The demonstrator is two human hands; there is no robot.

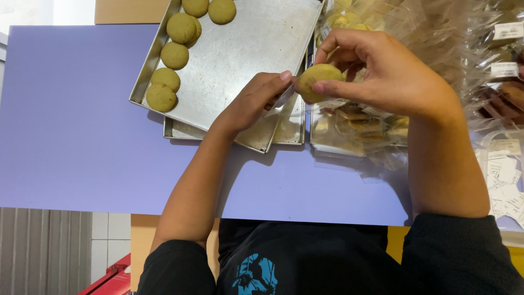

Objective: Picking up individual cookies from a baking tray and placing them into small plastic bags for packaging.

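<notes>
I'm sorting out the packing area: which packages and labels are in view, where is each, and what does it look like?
Clear bags: top right, crinkled transparent plastic, some holding pale yellow and brown baked goods.
White labels on bags: far right, small rectangles stuck to the plastic.
Loose white labels: right edge of the purple table, a scattered pile of small white slips.
</notes>
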